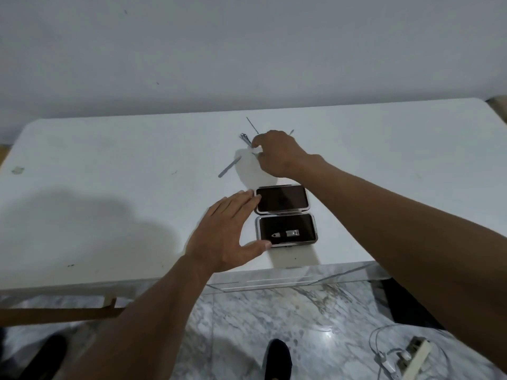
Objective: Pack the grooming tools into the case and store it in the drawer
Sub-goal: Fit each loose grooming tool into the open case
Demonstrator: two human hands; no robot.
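A small dark case (285, 215) with a metal rim lies open near the front edge of the white table (109, 165). A nail clipper (286, 233) sits in its near half. My left hand (225, 234) rests flat against the case's left side, fingers straight on the lid edge, thumb at the near corner. Behind the case lie several loose metal tools: a flat file (229, 167), small scissors (245, 138) and a thin pick (252, 125). My right hand (277, 153) reaches over them and pinches a small metal tool, mostly hidden under the fingers.
The table stands against a plain wall. A wooden frame (55, 311) shows under the table at the left. On the marble floor at the lower right lie a power strip (417, 357) and cables. My shoes show at the bottom edge.
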